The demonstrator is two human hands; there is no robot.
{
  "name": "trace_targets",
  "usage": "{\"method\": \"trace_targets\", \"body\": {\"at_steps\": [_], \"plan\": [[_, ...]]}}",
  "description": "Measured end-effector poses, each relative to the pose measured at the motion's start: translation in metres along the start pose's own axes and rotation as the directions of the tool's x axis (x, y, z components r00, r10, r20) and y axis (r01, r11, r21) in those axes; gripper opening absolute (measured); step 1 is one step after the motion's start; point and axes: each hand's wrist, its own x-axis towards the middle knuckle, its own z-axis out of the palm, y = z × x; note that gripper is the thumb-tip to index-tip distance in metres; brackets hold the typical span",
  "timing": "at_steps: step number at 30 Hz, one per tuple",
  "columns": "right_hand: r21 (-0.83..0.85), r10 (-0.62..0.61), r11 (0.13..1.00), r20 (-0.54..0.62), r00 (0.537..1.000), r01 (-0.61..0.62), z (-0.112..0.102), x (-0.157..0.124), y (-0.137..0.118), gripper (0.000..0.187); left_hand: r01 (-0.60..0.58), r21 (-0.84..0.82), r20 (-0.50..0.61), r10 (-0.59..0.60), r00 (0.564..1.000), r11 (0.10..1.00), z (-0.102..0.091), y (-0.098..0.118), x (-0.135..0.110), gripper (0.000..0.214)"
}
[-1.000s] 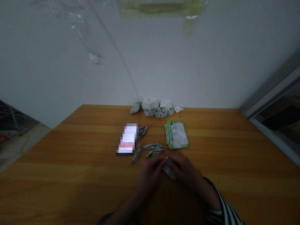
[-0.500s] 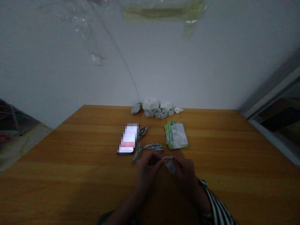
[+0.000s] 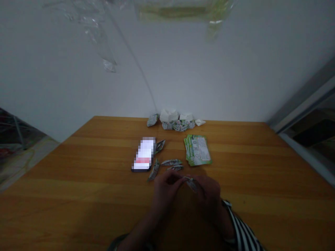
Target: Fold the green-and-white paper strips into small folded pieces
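Over the near middle of the table, my left hand point(image 3: 167, 188) and my right hand point(image 3: 208, 190) are close together, fingers pinched. Between them is a small folded piece of printed paper point(image 3: 192, 184); both hands grip it, and the fingers cover part of it. Just beyond my left hand lie narrow folded strips of similar printed paper point(image 3: 171, 162), with another folded strip point(image 3: 154, 170) to their left. A small dark, folded piece point(image 3: 160, 146) rests against the phone's right side. Farther right is a stack of green and white printed sheets point(image 3: 200, 150).
A phone point(image 3: 143, 153) with a lit, blurred screen lies left of the strips. Along the table's back edge, by the white wall point(image 3: 199, 76), sit crumpled white tissues point(image 3: 169, 115) and folded printed papers point(image 3: 180, 125). The wooden table point(image 3: 78, 167) extends to both sides.
My right hand has turned slightly and shifted a little to the right. The paper between my hands shows less of its face now. Things on the table have stayed put.
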Motion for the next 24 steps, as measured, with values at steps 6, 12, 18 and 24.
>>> {"method": "trace_targets", "body": {"at_steps": [6,12,18,24], "plan": [[0.071,0.059,0.996,0.006,0.998,-0.06,0.005,-0.003,0.0,0.029,0.175,-0.378,0.037,-0.175,0.984,0.909,0.003,-0.003,0.001,0.039],[0.212,0.309,0.931,-0.018,0.951,-0.298,0.014,-0.001,-0.014,0.028,0.094,-0.454,0.015,-0.098,0.995,0.886,0.003,-0.013,0.001,0.035],[0.345,0.535,0.808,-0.089,0.84,-0.478,0.023,0.0,-0.028,0.034,0.09,-0.246,0.107,-0.065,0.992,0.965,0.013,-0.01,-0.004,0.023],[0.259,0.426,0.872,0.015,0.904,-0.415,0.023,0.004,-0.029,0.031,-0.099,0.191,-0.05,0.11,0.993,0.977,0.005,-0.009,-0.005,0.027]]}}
